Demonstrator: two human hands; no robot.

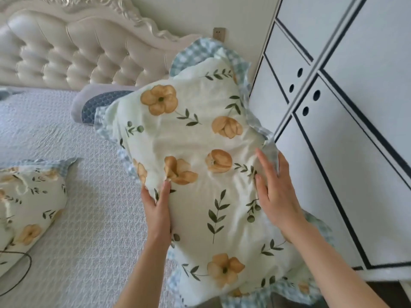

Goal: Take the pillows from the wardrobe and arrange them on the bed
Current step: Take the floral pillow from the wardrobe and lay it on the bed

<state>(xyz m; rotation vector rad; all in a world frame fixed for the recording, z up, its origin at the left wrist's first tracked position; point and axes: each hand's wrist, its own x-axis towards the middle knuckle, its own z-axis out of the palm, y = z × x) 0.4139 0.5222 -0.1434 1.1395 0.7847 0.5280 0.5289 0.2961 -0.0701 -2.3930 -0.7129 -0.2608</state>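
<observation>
A large cream pillow [200,152] with orange flowers, green leaves and a blue checked frill is held up in front of me, over the right side of the bed [77,218]. My left hand [158,207] grips its left edge, thumb on the front. My right hand [275,192] lies flat on its right side, fingers at the frill. A second pillow [29,207] of the same pattern lies on the bed at the left. The white wardrobe [344,130] with black trim stands shut at the right.
A grey and blue quilted cushion [93,105] rests against the tufted cream headboard [77,52], partly hidden by the held pillow. A dark cable [24,272] loops over the bedspread at lower left. A wall socket [219,33] sits behind the pillow's top.
</observation>
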